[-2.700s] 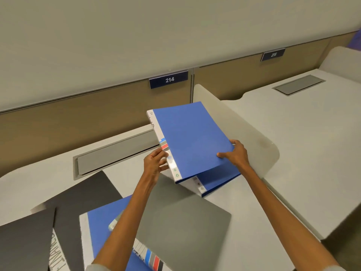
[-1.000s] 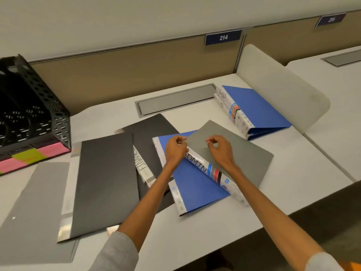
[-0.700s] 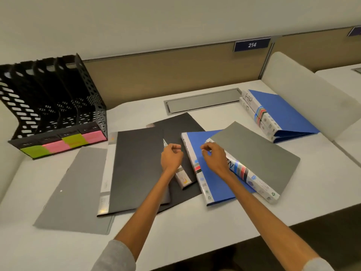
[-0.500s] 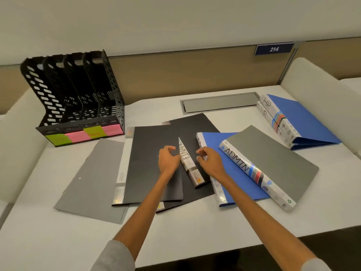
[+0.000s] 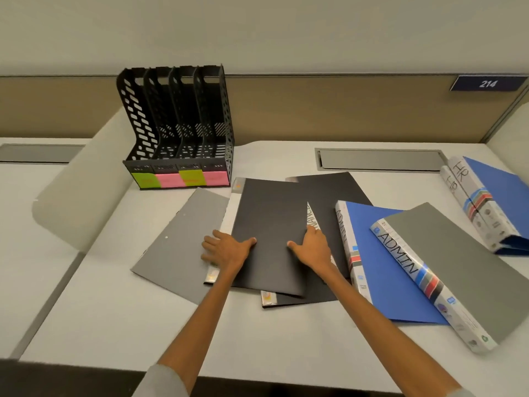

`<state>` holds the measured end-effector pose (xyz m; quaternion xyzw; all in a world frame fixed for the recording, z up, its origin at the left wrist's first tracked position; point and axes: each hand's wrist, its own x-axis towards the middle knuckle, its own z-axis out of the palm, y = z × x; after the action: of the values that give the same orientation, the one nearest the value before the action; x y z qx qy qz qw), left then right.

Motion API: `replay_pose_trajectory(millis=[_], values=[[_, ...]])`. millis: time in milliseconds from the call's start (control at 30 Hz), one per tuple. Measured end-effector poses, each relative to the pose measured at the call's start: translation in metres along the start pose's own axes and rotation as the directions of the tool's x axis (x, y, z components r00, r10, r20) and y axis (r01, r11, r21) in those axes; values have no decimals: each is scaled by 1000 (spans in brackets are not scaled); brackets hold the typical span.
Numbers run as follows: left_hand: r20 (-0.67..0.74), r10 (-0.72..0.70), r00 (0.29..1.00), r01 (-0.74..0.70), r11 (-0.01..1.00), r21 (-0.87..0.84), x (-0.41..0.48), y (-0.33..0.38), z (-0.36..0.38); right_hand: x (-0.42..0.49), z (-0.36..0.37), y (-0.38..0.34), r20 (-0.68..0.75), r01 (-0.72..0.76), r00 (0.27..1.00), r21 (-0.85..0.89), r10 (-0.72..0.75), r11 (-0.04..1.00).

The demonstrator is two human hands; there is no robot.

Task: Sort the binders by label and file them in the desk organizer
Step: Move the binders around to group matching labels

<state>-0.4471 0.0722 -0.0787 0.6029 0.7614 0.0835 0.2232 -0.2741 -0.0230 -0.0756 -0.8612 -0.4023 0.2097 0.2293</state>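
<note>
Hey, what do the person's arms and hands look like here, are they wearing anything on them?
Both hands are bare: the left hand and the right hand show no gloves, rings or watch. The forearms are uncovered as well. Light grey sleeves, one on the left arm and one on the right arm, appear only at the bottom edge of the picture. No markings show on them.

Blue "214" plate (image 5: 487, 83), desk divider (image 5: 83, 193)

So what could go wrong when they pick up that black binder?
The top black binder overlaps another black one marked FINANCE, so lifting it may drag that along. Its own label is hidden, so it could land in the wrong organizer slot. Both hands lie flat, with no grip yet.
</note>
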Motion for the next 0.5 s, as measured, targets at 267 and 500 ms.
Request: replay_pose_trajectory(millis=[267, 500], values=[[65, -15, 998, 17, 1000, -26, 8, -8, -9, -5, 14, -11, 15, -8, 1000, -169, 11, 986], [92, -18, 996, 52, 922, -384, 6, -9, -38, -6, 14, -9, 51, -2, 999, -150, 9, 989]])
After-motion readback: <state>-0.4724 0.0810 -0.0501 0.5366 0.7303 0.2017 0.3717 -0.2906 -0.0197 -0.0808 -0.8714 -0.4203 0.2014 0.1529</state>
